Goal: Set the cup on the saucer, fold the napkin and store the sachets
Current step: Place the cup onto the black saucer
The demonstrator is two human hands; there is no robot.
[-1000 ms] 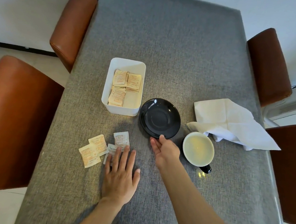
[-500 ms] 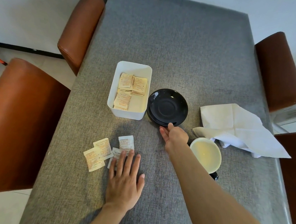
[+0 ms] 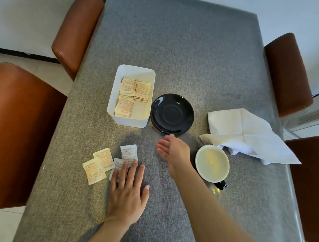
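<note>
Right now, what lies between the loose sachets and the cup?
In the head view, only the open right hand over bare tablecloth separates the loose sachets from the cup.

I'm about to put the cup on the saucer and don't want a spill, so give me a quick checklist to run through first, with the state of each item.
1. Round black saucer bare, nothing on it: ok.
2. Black cup with white inside upright on the grey table: ok.
3. Right hand free, open, beside the cup: ok.
4. Cup handle at the near side, reachable: ok.
5. Crumpled white napkin clear of the cup: not ok, it overlaps the rim.
6. Liquid in the cup: cannot tell.
</note>
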